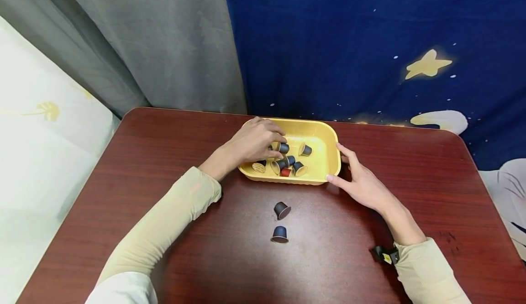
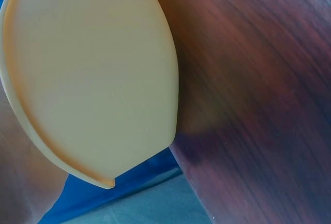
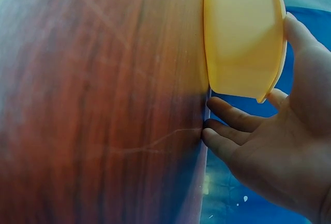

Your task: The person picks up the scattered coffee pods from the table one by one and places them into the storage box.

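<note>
A yellow tray sits at the far middle of the table and holds several dark capsules and one red capsule. My left hand reaches into the tray from the left, its fingers curled onto a dark capsule. At the tray's right end my right hand lies open, thumb at the near corner and fingers along the end wall. The right wrist view shows that hand with straight fingers beside the tray. In the left wrist view only the tray's outer wall and the table show.
Two dark capsules lie on the dark red wooden table in front of the tray. Behind the table hang a grey curtain and a blue starred cloth. A white cushion lies on the left.
</note>
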Motion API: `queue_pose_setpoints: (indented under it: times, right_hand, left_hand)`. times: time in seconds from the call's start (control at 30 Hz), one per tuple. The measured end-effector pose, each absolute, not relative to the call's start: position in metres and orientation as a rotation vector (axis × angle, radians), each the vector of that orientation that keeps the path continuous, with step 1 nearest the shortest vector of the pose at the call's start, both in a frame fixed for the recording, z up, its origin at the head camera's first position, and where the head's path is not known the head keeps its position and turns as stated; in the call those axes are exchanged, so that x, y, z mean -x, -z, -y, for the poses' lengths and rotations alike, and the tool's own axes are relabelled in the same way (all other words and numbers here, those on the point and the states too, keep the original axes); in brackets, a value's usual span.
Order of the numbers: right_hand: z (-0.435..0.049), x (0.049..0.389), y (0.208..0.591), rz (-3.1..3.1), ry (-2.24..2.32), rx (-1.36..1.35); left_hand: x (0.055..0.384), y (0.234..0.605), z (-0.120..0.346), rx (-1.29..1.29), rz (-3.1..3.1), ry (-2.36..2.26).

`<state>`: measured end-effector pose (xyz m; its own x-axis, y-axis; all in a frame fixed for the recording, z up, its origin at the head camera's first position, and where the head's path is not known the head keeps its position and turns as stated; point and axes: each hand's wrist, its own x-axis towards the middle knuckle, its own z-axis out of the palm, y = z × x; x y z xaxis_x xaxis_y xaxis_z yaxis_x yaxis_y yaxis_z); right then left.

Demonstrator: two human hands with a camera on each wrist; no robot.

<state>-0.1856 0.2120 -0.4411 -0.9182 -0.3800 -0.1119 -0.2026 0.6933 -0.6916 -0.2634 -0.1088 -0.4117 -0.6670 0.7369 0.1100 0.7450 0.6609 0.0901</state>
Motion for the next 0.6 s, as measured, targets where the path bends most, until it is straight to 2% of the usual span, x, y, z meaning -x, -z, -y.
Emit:
queue_pose_setpoints:
  times: [0.6]
  right_hand:
    - [-0.2121,0.1856,0.4424,-2.659,1.046,0.478]
  left_hand:
    - [0.2621,0.4162,0.1084,1.276,2.793,0.216]
